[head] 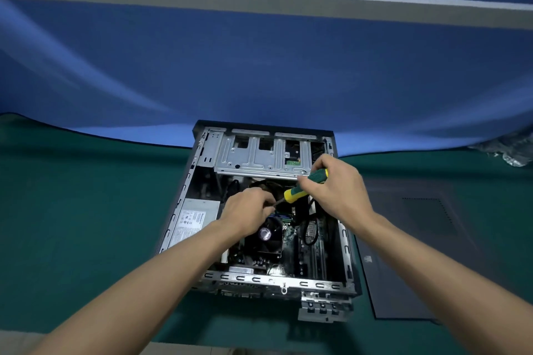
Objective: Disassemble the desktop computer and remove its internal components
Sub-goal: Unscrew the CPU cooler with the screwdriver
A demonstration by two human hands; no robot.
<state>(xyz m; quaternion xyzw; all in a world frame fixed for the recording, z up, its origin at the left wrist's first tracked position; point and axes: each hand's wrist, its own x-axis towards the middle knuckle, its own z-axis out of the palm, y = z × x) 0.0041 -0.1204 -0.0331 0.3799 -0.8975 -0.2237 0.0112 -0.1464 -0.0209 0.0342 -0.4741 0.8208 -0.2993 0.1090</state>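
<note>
- An open desktop computer case (259, 210) of grey sheet metal lies on its side on a dark green table mat (72, 210), its inside facing up.
- The right hand (334, 184) is wrapped round the handle of a green and yellow screwdriver (305, 185), which slants down to the left into the case.
- The left hand (248, 207) pinches the screwdriver's dark shaft with curled fingers, just above the black round cooler fan (266, 235).
- Both forearms cross over the case's near edge, hiding part of the green circuit board (288, 232).
- A silver power supply box (193, 219) with a white label sits at the case's left; a perforated metal drive cage (259, 153) spans the far end.
- A flat dark grey side panel (409, 239) lies on the mat just right of the case.
- A blue cloth backdrop (259, 66) hangs behind.
</note>
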